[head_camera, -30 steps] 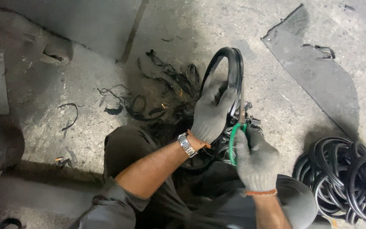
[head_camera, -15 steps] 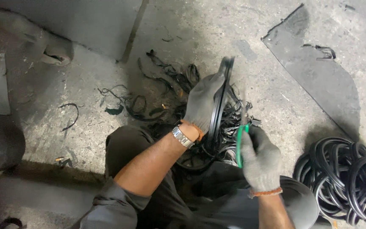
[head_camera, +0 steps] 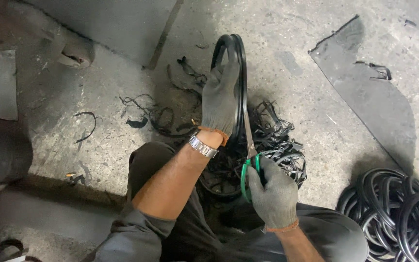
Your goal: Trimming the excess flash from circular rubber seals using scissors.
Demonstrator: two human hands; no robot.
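Observation:
My left hand (head_camera: 220, 97), in a grey glove with a metal watch at the wrist, grips a black rubber ring (head_camera: 233, 46) and holds it upright over the floor. My right hand (head_camera: 273, 194), also gloved, holds green-handled scissors (head_camera: 248, 162). The scissor blades point up along the right side of the ring, close against the rubber. Below both hands lies a heap of thin black rubber strips (head_camera: 277, 145).
A pile of black rubber rings (head_camera: 394, 208) sits at the right. A dark flat sheet (head_camera: 364, 92) lies on the concrete at upper right. Loose rubber scraps (head_camera: 146, 114) are scattered to the left. My knees fill the bottom of the view.
The ring has turned edge-on and been stretched upward by my left hand. The scissors have moved from beside the ring to lie with their blades along it.

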